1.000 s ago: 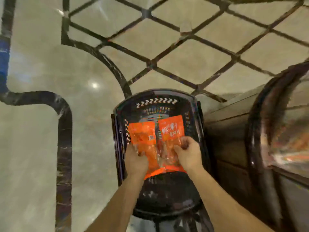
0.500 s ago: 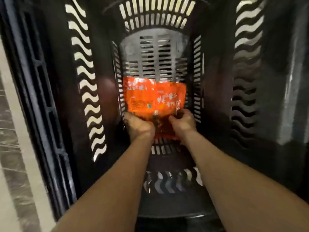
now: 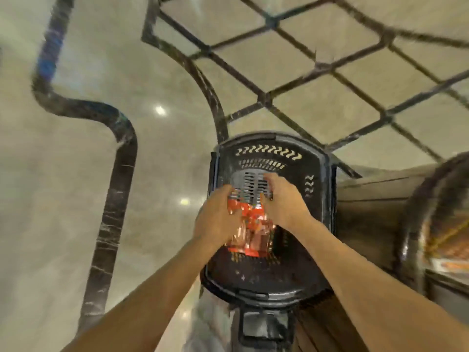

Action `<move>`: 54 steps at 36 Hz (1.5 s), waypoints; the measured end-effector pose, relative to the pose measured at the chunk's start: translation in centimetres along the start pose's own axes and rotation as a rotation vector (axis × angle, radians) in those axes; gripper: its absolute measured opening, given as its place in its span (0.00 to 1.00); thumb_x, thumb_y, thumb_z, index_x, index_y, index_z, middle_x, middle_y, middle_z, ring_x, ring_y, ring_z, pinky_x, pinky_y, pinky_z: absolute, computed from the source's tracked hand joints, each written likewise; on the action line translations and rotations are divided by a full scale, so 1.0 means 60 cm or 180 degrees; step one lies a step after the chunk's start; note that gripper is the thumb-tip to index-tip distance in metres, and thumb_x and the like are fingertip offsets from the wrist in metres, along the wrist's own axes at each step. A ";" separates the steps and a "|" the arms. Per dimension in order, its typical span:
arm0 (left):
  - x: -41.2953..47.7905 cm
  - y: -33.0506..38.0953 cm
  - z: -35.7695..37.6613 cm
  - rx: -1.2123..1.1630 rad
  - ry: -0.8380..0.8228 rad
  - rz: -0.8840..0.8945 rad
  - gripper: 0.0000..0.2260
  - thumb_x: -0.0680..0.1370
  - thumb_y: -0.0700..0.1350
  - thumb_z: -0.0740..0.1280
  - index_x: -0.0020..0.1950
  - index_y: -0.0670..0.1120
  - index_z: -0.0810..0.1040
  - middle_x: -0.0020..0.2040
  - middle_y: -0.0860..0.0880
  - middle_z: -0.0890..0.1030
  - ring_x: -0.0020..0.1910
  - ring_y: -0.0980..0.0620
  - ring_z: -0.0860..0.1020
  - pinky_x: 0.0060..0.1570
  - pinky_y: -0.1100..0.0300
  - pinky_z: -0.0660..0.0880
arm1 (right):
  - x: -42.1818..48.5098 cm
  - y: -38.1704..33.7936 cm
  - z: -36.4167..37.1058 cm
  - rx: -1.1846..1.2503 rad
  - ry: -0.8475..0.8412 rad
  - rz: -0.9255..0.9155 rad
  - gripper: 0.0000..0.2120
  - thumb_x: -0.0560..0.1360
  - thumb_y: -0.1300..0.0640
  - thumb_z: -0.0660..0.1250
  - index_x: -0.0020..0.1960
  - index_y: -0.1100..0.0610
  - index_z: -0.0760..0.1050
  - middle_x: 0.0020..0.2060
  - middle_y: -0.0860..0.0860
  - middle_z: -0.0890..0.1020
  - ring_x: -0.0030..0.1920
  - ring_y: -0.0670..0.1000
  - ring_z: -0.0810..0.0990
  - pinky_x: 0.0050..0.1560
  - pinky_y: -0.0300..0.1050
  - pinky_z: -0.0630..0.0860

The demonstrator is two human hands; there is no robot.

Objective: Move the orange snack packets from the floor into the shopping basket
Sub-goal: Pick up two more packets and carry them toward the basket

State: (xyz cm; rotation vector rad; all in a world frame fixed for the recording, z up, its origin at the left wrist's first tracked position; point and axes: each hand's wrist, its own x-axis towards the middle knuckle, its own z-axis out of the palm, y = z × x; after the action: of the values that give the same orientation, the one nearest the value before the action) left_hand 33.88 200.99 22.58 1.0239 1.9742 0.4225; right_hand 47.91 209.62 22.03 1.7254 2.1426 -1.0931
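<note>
the packets lie on the slatted bottom of the basket, overlapping, orange print and clear windows up. half a second ago both hands were pressed down on them with the view deep inside the basket; now the view has pulled back up and the whole rim shows again, so the packets have been set down and the head is rising away.

the left hand is above the packets' left side, fingers loosely spread — it covers part of the wrapper and the blur hides whether a fingertip still touches, but it does not look closed round anything. the right hand is open too, fingers stretched forward over the bare grille beyond the packets, holding nothing.

so this load reads as delivered — the hands are letting go, not gripping. no other orange packet shows on the marble floor in this view. to the right stands a wooden counter, its glass front too blurred to read. whether more packets wait out of frame can't be told.
</note>
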 end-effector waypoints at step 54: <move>-1.980 -0.553 -0.431 -0.0534 0.3898 -0.4380 0.19 0.78 0.53 0.65 0.68 0.52 0.71 0.66 0.50 0.76 0.63 0.49 0.75 0.61 0.50 0.74 | -1.741 -1.036 0.599 -0.2815 -0.1631 -0.7365 0.17 0.79 0.47 0.61 0.65 0.53 0.71 0.58 0.53 0.79 0.55 0.57 0.79 0.52 0.57 0.80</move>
State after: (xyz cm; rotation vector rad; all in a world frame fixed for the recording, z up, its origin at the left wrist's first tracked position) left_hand 32.33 89.10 80.49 -1.0981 2.9846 0.3940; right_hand 13.44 102.88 81.03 -1.7013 2.5401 -0.1891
